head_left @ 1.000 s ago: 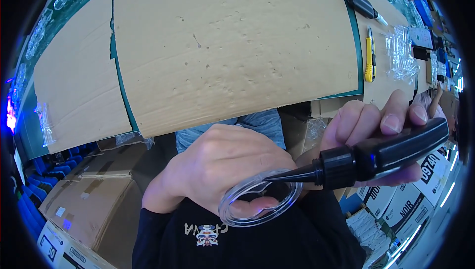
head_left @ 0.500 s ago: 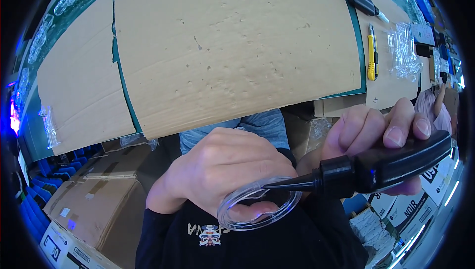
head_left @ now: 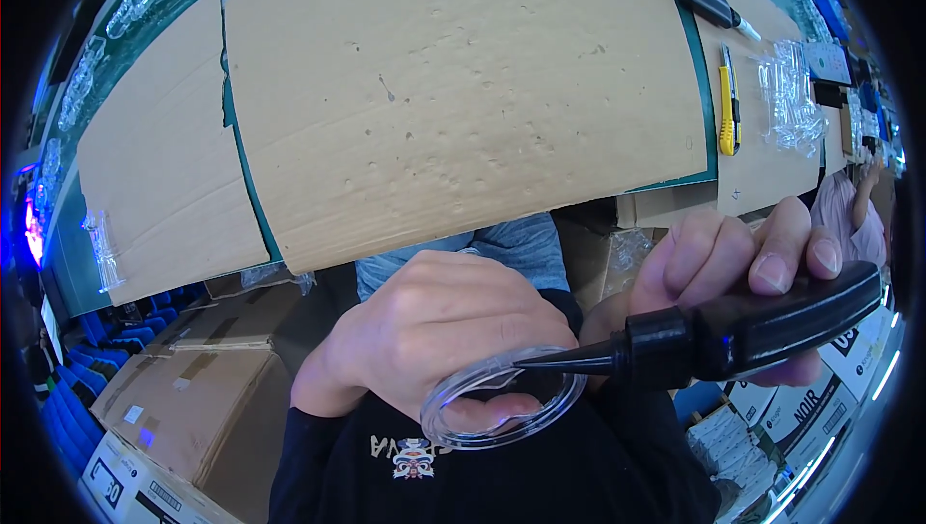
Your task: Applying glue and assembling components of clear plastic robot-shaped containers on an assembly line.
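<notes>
In the head view, the left hand (head_left: 439,317) holds a clear plastic ring (head_left: 433,416) above the lap, in front of the dark shirt (head_left: 502,485) and off the desk (head_left: 248,182). Its fingers are curled and pinch the ring at its edge, with a fingertip visible through the middle of it. The ring is tilted rather than flat.

The right hand (head_left: 719,259) grips a black bottle (head_left: 762,326), its fingers closed around the body on the upper and lower sides. The bottle lies nearly level, its long thin nozzle (head_left: 579,361) aimed left, with the tip at the upper rim of the ring; whether it actually touches cannot be told.

As for progress, both things are in hand and the nozzle is lined up with the rim, so this looks like the middle of the work on this ring. No bead of liquid can be made out on the clear plastic, so how much of the rim is done is unclear. Neither the ring nor the bottle has been put down yet.

On the desk are a large cardboard sheet (head_left: 463,90), a yellow cutter (head_left: 728,109) and a black marker (head_left: 709,1).
</notes>
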